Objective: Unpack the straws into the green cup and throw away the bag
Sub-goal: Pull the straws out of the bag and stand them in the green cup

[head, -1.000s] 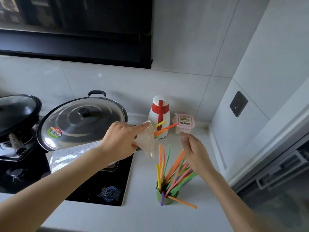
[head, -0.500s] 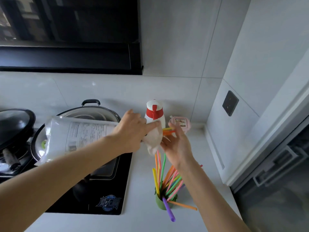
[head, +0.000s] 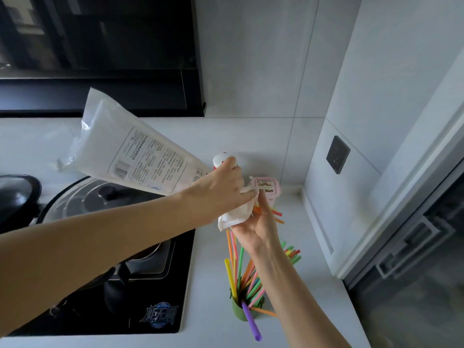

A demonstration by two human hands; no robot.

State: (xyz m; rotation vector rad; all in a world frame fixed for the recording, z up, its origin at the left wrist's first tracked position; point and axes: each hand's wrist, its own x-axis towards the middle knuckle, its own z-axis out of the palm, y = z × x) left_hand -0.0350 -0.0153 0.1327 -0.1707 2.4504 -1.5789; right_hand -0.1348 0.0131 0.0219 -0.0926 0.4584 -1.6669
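- Two bare hands work at the mouth of the clear plastic straw bag (head: pixel 140 156): the left hand (head: pixel 221 189) is clamped on its neck and tips it mouth-down, while the right hand (head: pixel 256 227) closes around the last orange and green straws (head: pixel 272 214) coming out.
- Most coloured plastic straws (head: pixel 244 272) already stand in the small green cup (head: pixel 238 311) on the white counter (head: pixel 206 285), directly below the hands.
- Emptying looks nearly finished; next, the pulled straws need lowering into the cup, then the bag goes to the bin.
- Compared with half a second ago, the bag's tail is swung higher, above the steel wok lid (head: pixel 100 199).
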